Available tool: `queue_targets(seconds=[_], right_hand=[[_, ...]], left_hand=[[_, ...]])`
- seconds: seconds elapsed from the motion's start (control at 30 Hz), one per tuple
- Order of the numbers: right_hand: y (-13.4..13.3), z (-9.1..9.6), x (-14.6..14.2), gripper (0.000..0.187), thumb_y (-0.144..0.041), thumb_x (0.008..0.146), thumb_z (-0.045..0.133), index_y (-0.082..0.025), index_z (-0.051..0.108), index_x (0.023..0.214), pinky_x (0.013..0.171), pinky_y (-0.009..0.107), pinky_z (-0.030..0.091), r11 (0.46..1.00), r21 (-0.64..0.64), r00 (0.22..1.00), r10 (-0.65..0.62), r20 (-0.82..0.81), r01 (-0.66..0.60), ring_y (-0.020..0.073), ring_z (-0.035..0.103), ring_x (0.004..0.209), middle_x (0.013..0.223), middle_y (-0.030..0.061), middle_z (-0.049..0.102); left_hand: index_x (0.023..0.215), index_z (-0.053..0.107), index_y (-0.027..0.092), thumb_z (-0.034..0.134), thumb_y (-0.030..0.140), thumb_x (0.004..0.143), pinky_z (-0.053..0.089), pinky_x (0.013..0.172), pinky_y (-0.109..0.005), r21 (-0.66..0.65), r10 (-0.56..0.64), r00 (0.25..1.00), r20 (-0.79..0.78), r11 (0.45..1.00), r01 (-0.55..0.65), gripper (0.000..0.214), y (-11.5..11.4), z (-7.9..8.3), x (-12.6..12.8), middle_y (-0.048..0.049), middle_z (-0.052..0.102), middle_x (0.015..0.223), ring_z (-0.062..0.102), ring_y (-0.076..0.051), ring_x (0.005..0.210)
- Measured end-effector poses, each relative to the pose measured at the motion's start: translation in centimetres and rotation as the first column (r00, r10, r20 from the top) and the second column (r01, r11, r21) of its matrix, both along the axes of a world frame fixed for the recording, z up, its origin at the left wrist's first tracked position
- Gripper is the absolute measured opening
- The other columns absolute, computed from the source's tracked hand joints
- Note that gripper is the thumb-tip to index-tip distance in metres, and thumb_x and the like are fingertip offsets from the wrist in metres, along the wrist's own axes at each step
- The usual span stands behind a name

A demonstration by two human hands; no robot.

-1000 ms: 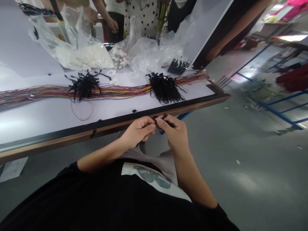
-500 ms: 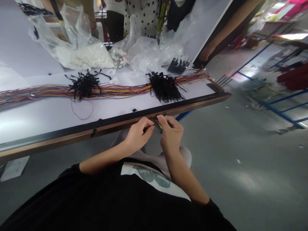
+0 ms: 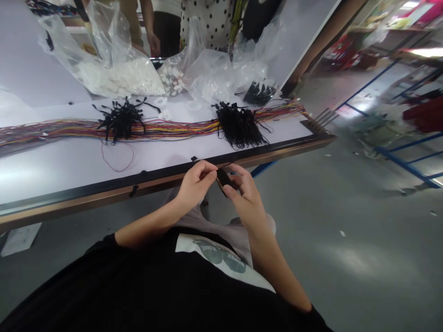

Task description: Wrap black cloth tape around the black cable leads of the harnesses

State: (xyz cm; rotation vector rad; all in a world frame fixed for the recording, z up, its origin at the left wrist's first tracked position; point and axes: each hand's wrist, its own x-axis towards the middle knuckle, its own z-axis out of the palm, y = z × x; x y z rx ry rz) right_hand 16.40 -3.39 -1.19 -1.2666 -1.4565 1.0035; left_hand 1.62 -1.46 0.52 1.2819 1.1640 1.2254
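Note:
Just in front of the table's edge, my two hands meet at a small, dark, flat piece (image 3: 225,177) whose exact kind I cannot make out. My right hand (image 3: 248,197) grips its lower right side between thumb and fingers. At its upper left end, the thumb and fingertips of my left hand (image 3: 194,184) are pinched together on it. A thin dark strand shows by the right fingertips. Beyond my hands, a pile of short black cables (image 3: 239,127) lies across a long bundle of coloured wires (image 3: 180,130).
Another cluster of black cables (image 3: 122,121) lies on the wires at left. Clear plastic bags of white parts (image 3: 119,78) and a bag of black parts (image 3: 259,93) stand behind. The tabletop has a raised brown rim (image 3: 162,180). Other people (image 3: 207,25) are across the table.
My right hand has turned and its fingers have spread, so more of the dark piece shows. My left hand has shifted slightly left and up, still pinched.

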Motion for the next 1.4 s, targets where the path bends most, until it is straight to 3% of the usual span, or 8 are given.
queue_targets(seconds=[0.23, 0.53, 0.7, 0.8, 0.93, 1.13, 1.27, 1.4], right_hand=[[-0.1, 1.5, -0.5, 0.032, -0.034, 0.066, 0.066, -0.024, 0.054, 0.094, 0.075, 0.036, 0.048, 0.992, -0.011, 0.981, -0.121, 0.149, 0.124, 0.0193, 0.062, 0.084, 0.093, 0.0025, 0.066], [-0.4, 1.9, -0.5, 0.026, -0.038, 0.071, 0.064, -0.024, 0.059, 0.092, 0.071, 0.037, 0.048, 0.99, 0.131, 0.879, -0.108, 0.464, 0.053, 0.0214, 0.063, 0.079, 0.088, 0.0029, 0.069], [-0.3, 1.7, -0.4, 0.031, -0.034, 0.081, 0.052, -0.024, 0.058, 0.11, 0.074, 0.037, 0.046, 0.938, 0.336, 0.784, -0.147, 0.604, -0.082, 0.0222, 0.063, 0.083, 0.097, 0.0055, 0.07], [0.0, 1.7, -0.3, 0.028, -0.033, 0.083, 0.048, -0.024, 0.062, 0.105, 0.07, 0.035, 0.044, 0.922, 0.376, 0.717, -0.202, 0.667, -0.09, 0.0218, 0.063, 0.078, 0.093, 0.0047, 0.072], [0.7, 1.3, 0.4, 0.022, -0.036, 0.083, 0.049, -0.025, 0.068, 0.085, 0.065, 0.031, 0.042, 0.954, 0.301, 0.789, -0.188, 0.585, 0.004, 0.0195, 0.063, 0.074, 0.082, 0.0018, 0.072], [0.6, 1.9, 0.6, 0.021, -0.036, 0.08, 0.051, -0.022, 0.067, 0.082, 0.062, 0.028, 0.042, 0.981, 0.132, 0.945, -0.176, 0.277, 0.144, 0.0157, 0.059, 0.067, 0.076, 0.0003, 0.068], [0.1, 2.6, -0.7, 0.02, -0.034, 0.08, 0.051, -0.022, 0.067, 0.081, 0.063, 0.026, 0.042, 0.987, 0.146, 0.968, -0.094, 0.234, 0.06, 0.014, 0.058, 0.066, 0.074, -0.0002, 0.067], [0.2, 2.5, -1.3, 0.022, -0.036, 0.081, 0.05, -0.022, 0.067, 0.079, 0.062, 0.026, 0.041, 0.976, 0.201, 0.939, -0.147, 0.311, 0.086, 0.0143, 0.058, 0.065, 0.072, 0.0001, 0.067]], left_hand=[[0.081, 0.059, 0.017, 0.051, 0.014, 0.074, 0.046, 0.067, -0.023, 0.159, 0.021, 0.988, -0.151, 0.987, 0.003, 0.01, -0.7, -0.3, -0.1, -0.0005, 0.061, 0.078, 0.056, -0.011, 0.071], [0.076, 0.062, 0.017, 0.053, 0.018, 0.078, 0.047, 0.07, -0.024, 0.318, 0.038, 0.961, -0.273, 0.947, 0.053, 0.009, -0.1, -0.8, -0.3, -0.0012, 0.066, 0.076, 0.06, -0.012, 0.073], [0.075, 0.06, 0.017, 0.052, 0.018, 0.078, 0.044, 0.069, -0.023, 0.241, 0.002, 0.965, -0.262, 0.969, 0.063, 0.008, -0.2, -0.5, -0.3, 0.0007, 0.062, 0.073, 0.056, -0.011, 0.071], [0.074, 0.058, 0.016, 0.052, 0.021, 0.078, 0.042, 0.063, -0.022, 0.146, -0.056, 0.986, -0.158, 0.986, 0.08, 0.009, -0.5, -0.4, 0.1, 0.0023, 0.058, 0.068, 0.052, -0.009, 0.064], [0.074, 0.056, 0.015, 0.056, 0.026, 0.077, 0.039, 0.058, -0.02, 0.043, -0.101, 0.994, -0.038, 0.994, 0.103, 0.011, -0.6, -0.2, 0.5, 0.0032, 0.054, 0.065, 0.047, -0.007, 0.059], [0.096, 0.049, 0.018, 0.049, 0.025, 0.082, 0.036, 0.05, -0.018, 0.018, -0.09, 0.98, 0.177, 0.996, 0.088, 0.015, -0.4, 0.0, 0.7, 0.0038, 0.052, 0.07, 0.042, -0.005, 0.052], [0.084, 0.053, 0.017, 0.045, 0.023, 0.084, 0.036, 0.05, -0.019, 0.045, -0.101, 0.991, 0.087, 0.994, 0.097, 0.01, -0.3, -0.2, 0.8, 0.0022, 0.052, 0.07, 0.042, -0.006, 0.053], [0.084, 0.056, 0.018, 0.046, 0.018, 0.082, 0.042, 0.063, -0.022, 0.119, -0.07, 0.997, -0.029, 0.99, 0.073, 0.01, -0.5, -0.2, 0.8, 0.0007, 0.056, 0.074, 0.05, -0.009, 0.065]])
